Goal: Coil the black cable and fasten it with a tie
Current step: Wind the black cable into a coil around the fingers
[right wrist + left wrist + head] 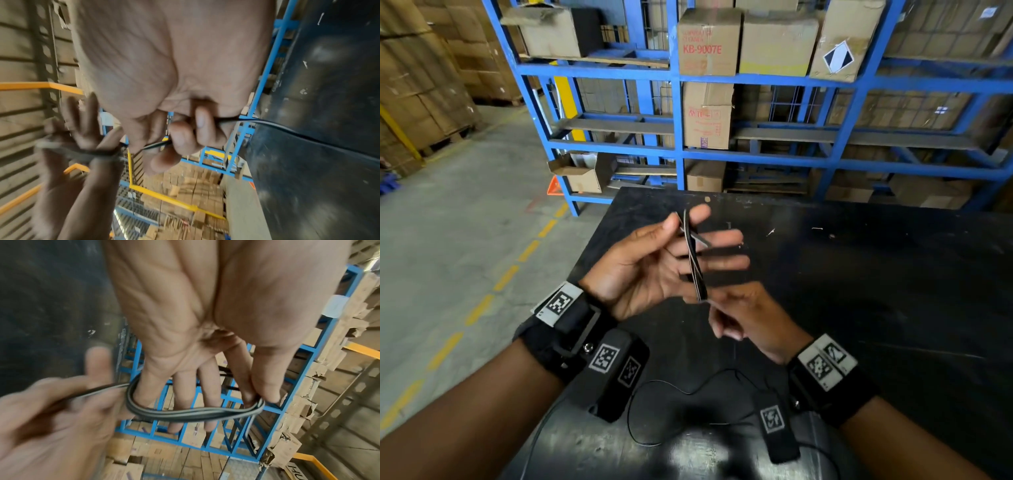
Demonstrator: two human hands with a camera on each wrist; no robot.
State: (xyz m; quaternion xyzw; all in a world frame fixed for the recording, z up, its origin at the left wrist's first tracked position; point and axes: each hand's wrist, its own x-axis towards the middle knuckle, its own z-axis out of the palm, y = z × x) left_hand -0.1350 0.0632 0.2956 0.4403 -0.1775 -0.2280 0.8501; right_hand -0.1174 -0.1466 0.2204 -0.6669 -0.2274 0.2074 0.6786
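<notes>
Blue steel rack (753, 78) w/ brown cardboard cartons (709, 41) fills the back of head view; stacked cartons at far left, grey concrete floor (458, 192) w/ dashed yellow line. In front of you, the black scuffed surface (859, 274), both your hands above it.

Your left hand (654, 267) is palm up, fingers straight and spread, thumb tip near index tip. The thin black cable (185, 413) is wound in several loops round those fingers; in left wrist view the loops run from the little finger side across to the index/thumb side. Left grip: thumb and index pinch the loops at that end.

Your right hand (750, 318) sits just below and right of the left, grip clenched on the cable: fingers (201, 123) curled round the strand, thumb pressing it. Strand runs taut from there to the coil. The rest of the cable trails out the other side of your fist, lying in a loose curve on the surface near your wrists.
</notes>
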